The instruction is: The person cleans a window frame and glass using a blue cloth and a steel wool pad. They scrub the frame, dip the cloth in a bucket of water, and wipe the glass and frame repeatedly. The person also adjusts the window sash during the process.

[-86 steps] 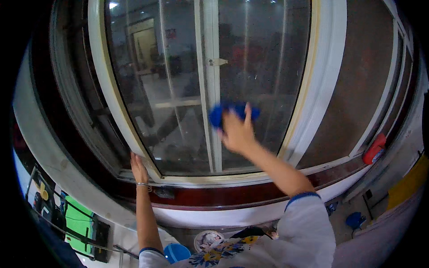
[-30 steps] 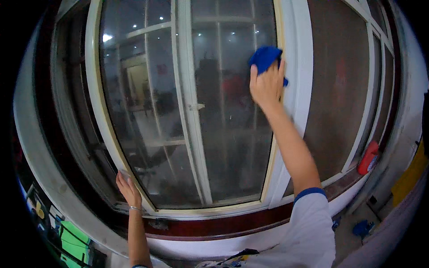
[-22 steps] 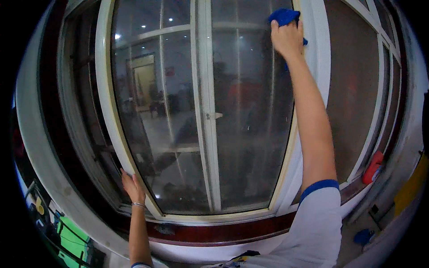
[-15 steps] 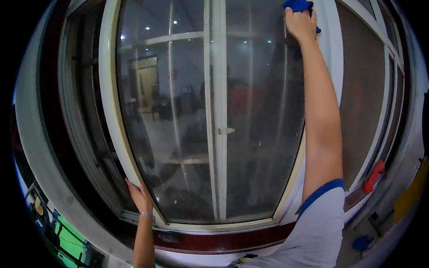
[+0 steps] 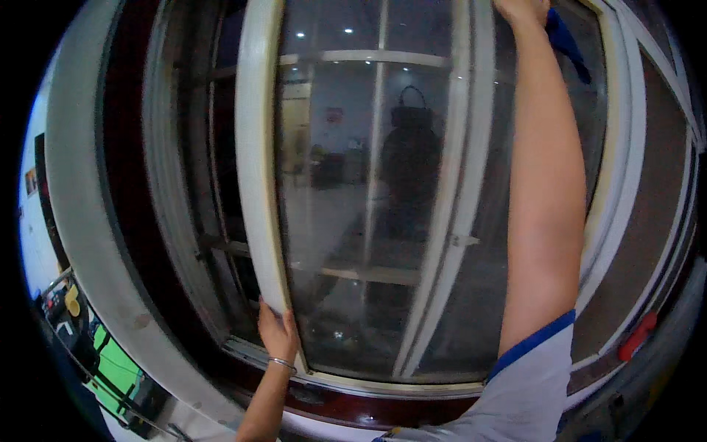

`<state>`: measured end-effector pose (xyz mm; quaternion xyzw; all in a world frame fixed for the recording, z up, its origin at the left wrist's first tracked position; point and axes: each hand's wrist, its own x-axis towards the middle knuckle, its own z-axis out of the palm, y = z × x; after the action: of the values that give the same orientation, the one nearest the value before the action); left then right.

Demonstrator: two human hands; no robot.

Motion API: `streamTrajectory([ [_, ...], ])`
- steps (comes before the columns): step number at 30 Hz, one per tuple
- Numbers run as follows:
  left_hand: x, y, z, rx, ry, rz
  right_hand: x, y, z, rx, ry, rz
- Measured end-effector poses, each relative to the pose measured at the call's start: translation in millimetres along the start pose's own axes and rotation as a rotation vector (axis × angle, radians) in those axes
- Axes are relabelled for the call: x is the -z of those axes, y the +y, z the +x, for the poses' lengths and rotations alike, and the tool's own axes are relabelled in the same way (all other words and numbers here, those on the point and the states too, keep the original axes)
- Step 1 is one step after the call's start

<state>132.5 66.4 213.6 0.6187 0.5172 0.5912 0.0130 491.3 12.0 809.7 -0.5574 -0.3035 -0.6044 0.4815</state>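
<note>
A glass window sash with a pale cream frame (image 5: 259, 147) fills the middle of the view. Low on its left upright, my left hand (image 5: 278, 335) is closed around the frame's edge, a bracelet on the wrist. Stretched high up to the right of the sash's middle bar (image 5: 462, 191), my right hand (image 5: 523, 10) is partly cut off by the upper edge. A dark blue cloth (image 5: 567, 46) hangs out from beside that hand, against the glass. The fingertips of my right hand are out of view.
A small latch (image 5: 464, 241) sticks out from the middle bar. Below the sash runs a dark red sill (image 5: 346, 409). A red bottle (image 5: 638, 337) stands at the lower right. Something bright green (image 5: 116, 372) sits behind railings at the lower left.
The view has turned left, so the window sits farther right. My right hand and the blue cloth have moved left over the pane, toward the middle bar. My left hand keeps its hold.
</note>
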Motion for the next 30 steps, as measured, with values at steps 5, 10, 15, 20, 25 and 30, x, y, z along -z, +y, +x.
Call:
streamTrajectory([
  [5, -3, 3, 1, -0.045, -0.014, -0.001, 43, -135, -39, 0.245, -0.246, 0.054],
  [10, -2, 3, 4, -0.079, 0.013, 0.072, 13, -220, -56, 0.244, -0.147, 0.18],
  [15, -1, 0, 3, -0.035, -0.014, 0.072, 14, -232, -61, 0.183, -0.115, 0.219],
  [20, -2, -1, 1, -0.107, 0.059, 0.159, 10, -268, -68, 0.374, -0.181, 0.291],
  [25, -9, 12, 0, -0.038, -0.047, 0.045, -1, -257, -94, 0.418, -0.092, 0.42],
  [30, -4, -1, 0, 0.031, -0.015, 0.093, 8, -242, -182, 0.42, 0.018, 0.611],
])
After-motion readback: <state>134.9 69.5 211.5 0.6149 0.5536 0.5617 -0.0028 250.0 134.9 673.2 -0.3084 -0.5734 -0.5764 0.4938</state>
